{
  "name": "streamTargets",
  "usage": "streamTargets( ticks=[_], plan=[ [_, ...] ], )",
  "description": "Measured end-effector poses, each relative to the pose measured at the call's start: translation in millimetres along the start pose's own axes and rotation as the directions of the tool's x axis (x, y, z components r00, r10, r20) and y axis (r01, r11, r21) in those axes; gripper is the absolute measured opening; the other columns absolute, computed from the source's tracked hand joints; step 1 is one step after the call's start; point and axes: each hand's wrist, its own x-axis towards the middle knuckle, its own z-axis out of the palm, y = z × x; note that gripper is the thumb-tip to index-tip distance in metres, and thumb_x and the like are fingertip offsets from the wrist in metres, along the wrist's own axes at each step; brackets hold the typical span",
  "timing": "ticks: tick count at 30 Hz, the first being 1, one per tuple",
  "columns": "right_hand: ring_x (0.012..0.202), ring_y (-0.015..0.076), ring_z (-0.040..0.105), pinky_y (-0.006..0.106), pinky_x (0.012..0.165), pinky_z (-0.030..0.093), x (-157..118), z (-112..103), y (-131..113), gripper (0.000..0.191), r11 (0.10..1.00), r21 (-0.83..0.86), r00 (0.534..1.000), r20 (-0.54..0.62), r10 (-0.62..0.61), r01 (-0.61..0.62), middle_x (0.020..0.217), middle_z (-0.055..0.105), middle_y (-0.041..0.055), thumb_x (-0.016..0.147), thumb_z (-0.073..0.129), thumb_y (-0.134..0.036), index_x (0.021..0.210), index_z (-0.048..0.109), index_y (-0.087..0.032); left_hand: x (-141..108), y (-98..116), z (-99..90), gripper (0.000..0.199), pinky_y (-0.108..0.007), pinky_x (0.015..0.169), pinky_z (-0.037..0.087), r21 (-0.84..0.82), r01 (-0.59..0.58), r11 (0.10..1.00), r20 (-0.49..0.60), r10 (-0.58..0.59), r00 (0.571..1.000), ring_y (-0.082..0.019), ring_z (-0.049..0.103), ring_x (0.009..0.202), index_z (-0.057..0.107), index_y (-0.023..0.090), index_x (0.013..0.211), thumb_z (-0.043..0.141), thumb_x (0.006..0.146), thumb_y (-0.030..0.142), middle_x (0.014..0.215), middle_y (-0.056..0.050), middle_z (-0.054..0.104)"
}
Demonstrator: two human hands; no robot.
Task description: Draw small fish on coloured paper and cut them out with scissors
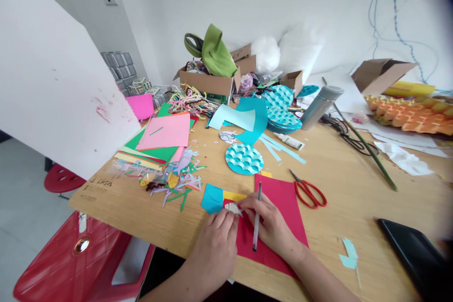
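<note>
the left hand (218, 237) presses the 1 fish cutout (232, 208) on red paper (283, 198). the right hand (266, 222) grasps 1 pen (257, 222).

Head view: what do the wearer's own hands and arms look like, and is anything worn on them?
The left hand and right hand are bare: no gloves, rings, watch or bracelet visible. No sleeve shows on the left forearm or right forearm.

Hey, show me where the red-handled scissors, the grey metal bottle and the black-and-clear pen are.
Red-handled scissors (306, 193): head view, on the handle.
Grey metal bottle (319, 108): head view, mid-body.
Black-and-clear pen (256, 226): head view, on the barrel.
</note>
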Motion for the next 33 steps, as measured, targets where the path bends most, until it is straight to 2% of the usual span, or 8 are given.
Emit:
streamTargets(
  ticks=[4, 10, 14, 17, 23, 30, 33],
  plan=[
    [0.103, 0.0241, 0.06, 0.04, 0.084, 0.054, 0.4, 1.3, -2.1, 0.03, 0.995, -0.088, 0.997, 0.066, -0.05, 0.056, 0.103, 0.069, 0.0092, 0.093, 0.043, -0.005, 0.111, 0.059, -0.024, 0.4, -0.6, 3.6, 0.039, -0.037, 0.102, 0.039, 0.023, -0.021, 1.0, -0.057, 0.023, 0.998, -0.024, 0.054, 0.117, 0.061, 0.008, 0.123, 0.037, 0.093, 0.013, 0.119, -0.011, 0.065],
    [0.106, 0.0251, 0.059, 0.039, 0.083, 0.055, -0.6, 3.9, 1.1, 0.025, 0.985, -0.174, 1.0, 0.0, -0.018, 0.017, 0.102, 0.069, 0.0093, 0.093, 0.044, -0.006, 0.104, 0.058, -0.023, 3.5, -0.8, 2.2, 0.037, -0.037, 0.102, 0.039, 0.025, -0.038, 0.999, -0.035, 0.039, 0.999, -0.024, 0.055, 0.114, 0.062, 0.006, 0.119, 0.037, 0.093, 0.013, 0.115, -0.012, 0.066],
    [0.114, 0.0273, 0.054, 0.042, 0.088, 0.053, -0.9, 2.1, 0.1, 0.027, 0.978, -0.195, 0.997, 0.05, -0.059, 0.068, 0.102, 0.071, 0.0092, 0.092, 0.044, -0.004, 0.109, 0.057, -0.022, 2.5, -0.7, 3.8, 0.037, -0.038, 0.101, 0.039, 0.036, -0.035, 0.999, -0.028, 0.036, 0.999, -0.024, 0.056, 0.115, 0.062, 0.006, 0.12, 0.037, 0.093, 0.013, 0.117, -0.012, 0.065],
    [0.111, 0.0281, 0.057, 0.043, 0.084, 0.052, 0.3, 2.2, -1.2, 0.027, 0.972, -0.23, 0.997, 0.07, -0.032, 0.048, 0.1, 0.071, 0.0087, 0.092, 0.045, -0.005, 0.108, 0.059, -0.022, 0.6, -0.3, 5.4, 0.036, -0.039, 0.102, 0.039, 0.03, -0.032, 0.999, -0.011, 0.032, 0.999, -0.025, 0.056, 0.116, 0.062, 0.007, 0.119, 0.038, 0.093, 0.013, 0.118, -0.013, 0.065],
    [0.101, 0.0276, 0.061, 0.044, 0.081, 0.052, 0.6, 4.5, 0.9, 0.017, 0.964, -0.266, 0.999, 0.037, 0.003, 0.007, 0.104, 0.068, 0.0124, 0.094, 0.05, -0.014, 0.101, 0.065, -0.021, -2.3, -1.9, 0.7, 0.037, -0.04, 0.105, 0.039, -0.05, -0.021, 0.999, -0.037, 0.019, 0.999, -0.023, 0.055, 0.12, 0.059, 0.011, 0.12, 0.038, 0.09, 0.008, 0.121, -0.013, 0.065],
    [0.103, 0.0289, 0.059, 0.048, 0.085, 0.05, -1.2, 4.3, 4.8, 0.019, 0.968, -0.25, 0.999, 0.049, 0.014, -0.001, 0.097, 0.071, 0.0093, 0.092, 0.055, -0.011, 0.103, 0.064, -0.023, -2.5, -5.0, -10.0, 0.037, -0.041, 0.107, 0.038, -0.188, 0.001, 0.982, 0.007, 0.0, 1.0, -0.022, 0.055, 0.118, 0.058, 0.015, 0.108, 0.039, 0.079, 0.001, 0.108, -0.009, 0.067],
    [0.104, 0.0296, 0.059, 0.048, 0.084, 0.05, -0.4, 3.6, 3.3, 0.019, 0.97, -0.243, 0.998, 0.049, 0.03, -0.017, 0.097, 0.071, 0.0097, 0.091, 0.055, -0.01, 0.102, 0.065, -0.023, -2.1, -4.6, -14.1, 0.04, -0.039, 0.105, 0.04, -0.219, 0.064, 0.974, 0.044, -0.056, 0.997, -0.021, 0.056, 0.113, 0.058, 0.014, 0.107, 0.041, 0.074, 0.001, 0.11, -0.009, 0.065]
  ],
)
